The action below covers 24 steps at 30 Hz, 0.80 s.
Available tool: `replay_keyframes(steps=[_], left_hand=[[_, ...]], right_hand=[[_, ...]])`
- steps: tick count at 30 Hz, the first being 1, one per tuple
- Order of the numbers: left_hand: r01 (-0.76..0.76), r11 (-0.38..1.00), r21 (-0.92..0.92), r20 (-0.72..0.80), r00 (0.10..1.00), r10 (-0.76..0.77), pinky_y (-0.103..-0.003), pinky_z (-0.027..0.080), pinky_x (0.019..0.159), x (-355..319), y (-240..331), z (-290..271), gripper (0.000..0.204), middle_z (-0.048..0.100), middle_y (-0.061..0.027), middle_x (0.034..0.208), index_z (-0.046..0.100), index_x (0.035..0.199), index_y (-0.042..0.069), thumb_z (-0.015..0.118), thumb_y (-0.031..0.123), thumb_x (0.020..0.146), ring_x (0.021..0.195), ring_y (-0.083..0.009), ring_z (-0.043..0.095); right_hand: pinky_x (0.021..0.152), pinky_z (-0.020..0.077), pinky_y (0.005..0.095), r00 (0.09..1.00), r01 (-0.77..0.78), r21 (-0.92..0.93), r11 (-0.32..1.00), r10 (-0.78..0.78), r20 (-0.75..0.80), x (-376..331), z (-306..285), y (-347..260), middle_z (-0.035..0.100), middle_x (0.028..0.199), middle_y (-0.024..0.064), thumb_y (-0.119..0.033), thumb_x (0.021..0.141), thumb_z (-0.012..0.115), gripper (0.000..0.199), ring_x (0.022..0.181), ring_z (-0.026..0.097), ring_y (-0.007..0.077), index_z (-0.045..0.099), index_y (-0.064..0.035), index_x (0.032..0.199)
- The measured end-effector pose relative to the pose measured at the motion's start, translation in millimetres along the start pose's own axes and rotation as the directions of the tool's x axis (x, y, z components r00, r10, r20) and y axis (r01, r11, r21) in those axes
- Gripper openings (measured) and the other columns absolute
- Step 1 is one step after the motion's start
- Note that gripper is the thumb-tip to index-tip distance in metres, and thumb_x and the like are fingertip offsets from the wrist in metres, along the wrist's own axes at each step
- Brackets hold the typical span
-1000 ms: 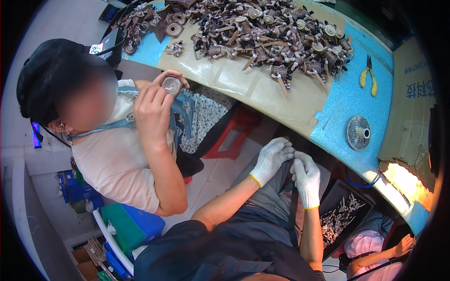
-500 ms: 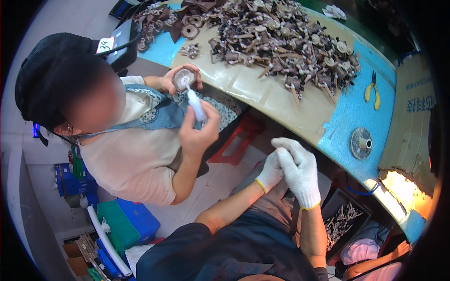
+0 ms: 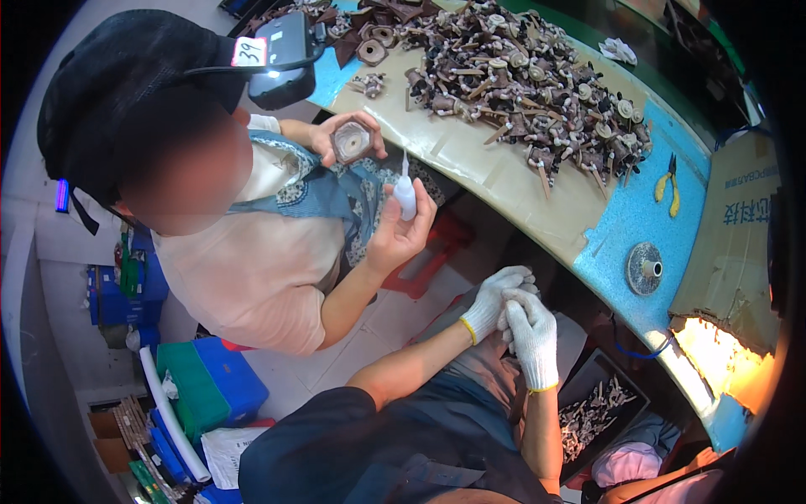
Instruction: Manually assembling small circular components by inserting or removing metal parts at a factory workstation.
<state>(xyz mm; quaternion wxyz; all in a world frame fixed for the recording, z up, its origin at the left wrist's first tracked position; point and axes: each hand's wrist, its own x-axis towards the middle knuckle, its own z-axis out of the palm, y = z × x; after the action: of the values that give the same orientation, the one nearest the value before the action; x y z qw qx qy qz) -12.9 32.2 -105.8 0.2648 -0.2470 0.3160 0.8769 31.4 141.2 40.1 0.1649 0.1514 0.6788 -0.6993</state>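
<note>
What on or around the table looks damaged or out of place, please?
The cardboard at the right end of the table looks damaged: its lower edge is ragged, as if torn, just above a brightly lit patch. Nothing else clearly stands out.

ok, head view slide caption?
White-gloved left hand and right hand meet beside a tan and blue table heaped with small brownish pieces; a co-worker holds a white squeeze bottle.

Gloved left hand point(image 3: 494, 304) and right hand point(image 3: 534, 340) together, fingers point(image 3: 517, 317) bent.
</note>
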Motion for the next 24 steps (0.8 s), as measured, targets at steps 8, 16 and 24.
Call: replay_keyframes(steps=[8, 16, 24], left_hand=[[0.003, 1.0, 0.007, 0.008, 1.0, -0.003, -0.043, 0.063, 0.089, -0.2, 1.0, 1.1, 0.029, 0.069, -0.0166, 0.119, 0.06, 0.132, 0.0, 0.062, 0.008, 0.104, 0.101, -0.0287, 0.072], [0.015, 0.999, -0.05, 0.056, 0.998, -0.013, -0.043, 0.063, 0.09, 2.8, 0.0, -5.2, 0.028, 0.069, -0.016, 0.117, 0.06, 0.13, 0.0, 0.063, 0.006, 0.103, 0.1, -0.0273, 0.072], [-0.009, 1.0, 0.022, 0.015, 1.0, 0.009, -0.042, 0.062, 0.092, -3.2, 2.6, 0.2, 0.03, 0.069, -0.0159, 0.121, 0.062, 0.133, -0.001, 0.063, 0.008, 0.104, 0.101, -0.0267, 0.073]], right_hand=[[0.047, 0.0403, 0.0191, 1.0, -0.02, 0.054, 0.998, 0.021, -0.021, -2.9, 1.3, 13.2, 0.066, 0.077, -0.0005, -0.017, 0.108, 0.057, 0.028, 0.055, 0.053, 0.0032, 0.071, -0.004, 0.128], [0.046, 0.0395, 0.0186, 0.998, -0.064, 0.072, 0.995, 0.066, -0.025, -4.8, 0.4, 20.6, 0.066, 0.078, -0.0009, -0.017, 0.108, 0.057, 0.028, 0.055, 0.053, 0.0029, 0.071, -0.0042, 0.129], [0.047, 0.0403, 0.0187, 0.998, -0.045, 0.058, 0.997, 0.048, -0.047, -1.2, -2.2, 21.9, 0.066, 0.077, -0.0005, -0.016, 0.108, 0.056, 0.027, 0.054, 0.052, 0.0029, 0.071, -0.0033, 0.126]])
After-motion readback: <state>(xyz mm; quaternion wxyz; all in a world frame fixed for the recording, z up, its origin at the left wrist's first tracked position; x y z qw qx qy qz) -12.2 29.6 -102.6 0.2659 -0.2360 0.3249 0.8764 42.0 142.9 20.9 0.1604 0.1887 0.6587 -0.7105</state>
